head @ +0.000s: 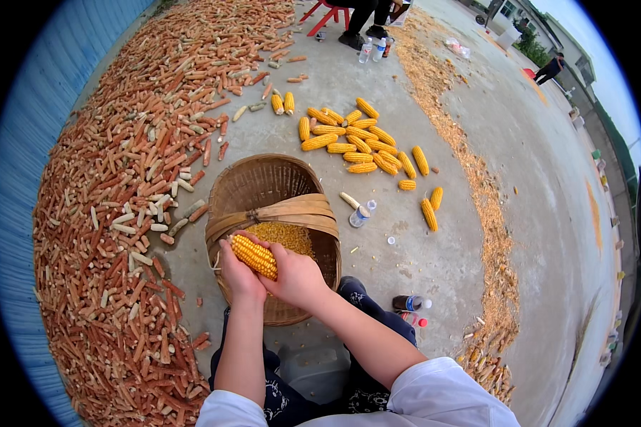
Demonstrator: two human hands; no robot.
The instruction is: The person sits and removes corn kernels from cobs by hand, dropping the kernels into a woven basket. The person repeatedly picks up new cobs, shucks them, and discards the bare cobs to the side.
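Both my hands grip one yellow corn cob, its kernels still on. My left hand cups it from the left and below. My right hand wraps its right side, thumb lying along the kernels. The cob is above a woven bamboo basket with a broad strap handle across its mouth. Loose yellow kernels lie inside the basket. The basket stands on the concrete in front of my knees. My fingers under the cob are partly hidden.
A heap of bare corn cobs covers the left side along a blue wall. Full yellow cobs lie ahead. Bottles, one clear and one dark, are on the right. Beyond sits a person on a red stool.
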